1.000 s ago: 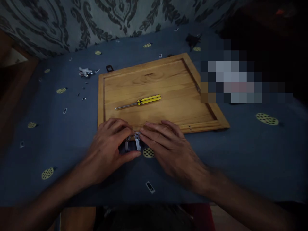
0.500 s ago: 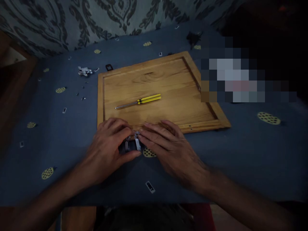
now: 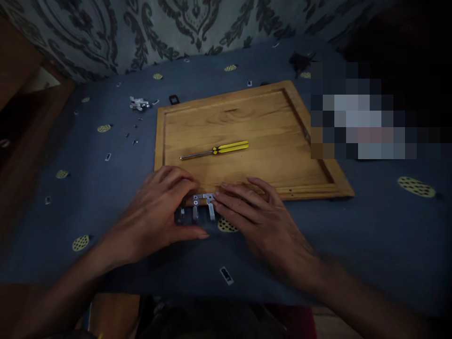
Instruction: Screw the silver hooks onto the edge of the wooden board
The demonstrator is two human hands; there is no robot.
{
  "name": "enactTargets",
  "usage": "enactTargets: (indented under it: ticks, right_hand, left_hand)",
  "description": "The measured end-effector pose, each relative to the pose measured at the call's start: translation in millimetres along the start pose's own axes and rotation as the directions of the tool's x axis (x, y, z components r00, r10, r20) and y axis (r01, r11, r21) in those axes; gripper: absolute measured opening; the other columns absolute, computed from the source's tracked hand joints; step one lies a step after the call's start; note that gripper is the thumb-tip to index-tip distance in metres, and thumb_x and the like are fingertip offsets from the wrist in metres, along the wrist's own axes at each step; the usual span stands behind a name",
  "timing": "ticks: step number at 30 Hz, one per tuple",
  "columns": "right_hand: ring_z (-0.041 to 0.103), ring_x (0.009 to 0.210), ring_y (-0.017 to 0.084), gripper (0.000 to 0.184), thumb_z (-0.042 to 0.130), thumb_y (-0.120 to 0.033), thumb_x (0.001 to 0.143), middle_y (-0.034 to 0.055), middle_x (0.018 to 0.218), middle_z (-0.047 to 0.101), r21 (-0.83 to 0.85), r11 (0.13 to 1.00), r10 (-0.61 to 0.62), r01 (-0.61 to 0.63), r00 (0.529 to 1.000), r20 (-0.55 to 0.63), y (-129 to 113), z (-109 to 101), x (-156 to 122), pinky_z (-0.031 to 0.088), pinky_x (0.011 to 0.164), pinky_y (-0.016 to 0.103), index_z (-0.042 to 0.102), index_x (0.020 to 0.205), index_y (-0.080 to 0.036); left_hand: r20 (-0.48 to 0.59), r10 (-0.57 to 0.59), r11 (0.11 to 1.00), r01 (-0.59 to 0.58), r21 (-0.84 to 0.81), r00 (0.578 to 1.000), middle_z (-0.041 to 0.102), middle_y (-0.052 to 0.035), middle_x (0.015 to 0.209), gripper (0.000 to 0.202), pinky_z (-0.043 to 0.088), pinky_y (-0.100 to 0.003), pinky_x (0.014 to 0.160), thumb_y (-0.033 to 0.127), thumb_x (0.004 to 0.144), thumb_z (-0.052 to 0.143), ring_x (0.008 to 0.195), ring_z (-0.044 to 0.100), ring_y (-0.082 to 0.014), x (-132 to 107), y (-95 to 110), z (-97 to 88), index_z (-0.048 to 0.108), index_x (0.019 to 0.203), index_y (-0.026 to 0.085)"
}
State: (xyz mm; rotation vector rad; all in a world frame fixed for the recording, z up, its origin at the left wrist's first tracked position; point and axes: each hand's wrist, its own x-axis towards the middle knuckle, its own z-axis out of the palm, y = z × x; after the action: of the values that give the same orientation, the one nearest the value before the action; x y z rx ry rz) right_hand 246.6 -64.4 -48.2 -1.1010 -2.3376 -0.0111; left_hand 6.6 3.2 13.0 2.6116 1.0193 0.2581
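Small loose parts [image 3: 134,141] and a silvery fitting [image 3: 139,104] lie apparently unused. The left hand [image 3: 158,212] curves around a metal bracket [image 3: 209,198], seemingly part-fastened with two screws [image 3: 196,202], at the wooden panel's [image 3: 261,117] near edge; a screwdriver [image 3: 231,147] lies idle, and the right hand [image 3: 259,214] rests fingers against the bracket. Neither grip can be told.

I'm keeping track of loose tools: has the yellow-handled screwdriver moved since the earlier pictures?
No, the yellow-handled screwdriver lies at the same spot and angle on the wooden panel; the camera's view shifted.
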Motion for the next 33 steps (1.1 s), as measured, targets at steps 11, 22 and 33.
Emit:
enactTargets:
  ticks: [11,22,33]
  right_hand:
    - [0.067,0.125,0.022,0.033,0.045,-0.006,0.104,0.0016,0.130,0.078,-0.027,1.000,0.015,-0.015,1.000,-0.010,-1.2,0.2,1.5,0.038,0.116,0.049,0.068,0.123,-0.019]
    - [0.068,0.123,0.022,0.035,0.051,-0.007,0.102,0.0039,0.127,0.079,-0.002,1.000,0.004,-0.004,1.000,-0.005,0.1,-0.9,1.2,0.040,0.116,0.049,0.071,0.126,-0.021]
    - [0.069,0.121,0.021,0.034,0.046,-0.005,0.102,0.0030,0.126,0.080,-0.019,1.000,0.002,-0.002,1.000,-0.026,-1.3,0.5,1.5,0.037,0.116,0.047,0.068,0.124,-0.019]
  left_hand:
    - [0.146,0.015,0.998,-0.023,0.054,0.989,0.065,-0.0069,0.121,0.045,0.049,-0.048,0.101,0.046,0.082,0.087,0.119,0.057,-0.0305,-0.9,0.0,-6.6,0.063,0.112,0.022]
    - [0.109,-0.002,0.996,-0.007,0.083,0.994,0.066,-0.0063,0.114,0.039,0.050,-0.047,0.095,0.038,0.083,0.088,0.111,0.059,-0.0294,0.4,3.8,-4.4,0.064,0.106,0.019]
    - [0.120,-0.023,0.995,0.011,0.102,0.992,0.066,-0.0067,0.113,0.039,0.049,-0.047,0.094,0.039,0.080,0.090,0.112,0.058,-0.0305,1.9,4.5,-3.7,0.066,0.103,0.018]
